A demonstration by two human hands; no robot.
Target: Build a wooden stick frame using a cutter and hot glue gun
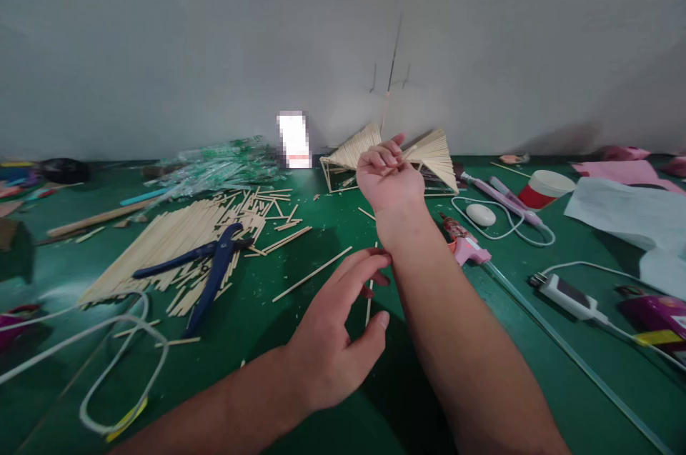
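Observation:
My right hand reaches far forward and grips the stick model, a frame with two fan-shaped panels of thin wooden sticks standing near the grey partition. Its fingers are curled round the top between the two fans. My left hand hovers low over the green mat with fingers spread, touching my right forearm near a single loose stick. Nothing is in the left hand.
A heap of wooden sticks lies left with blue cutters on top. A pink glue gun, white cables, a red cup, plastic wrap and grey cloth surround the work area.

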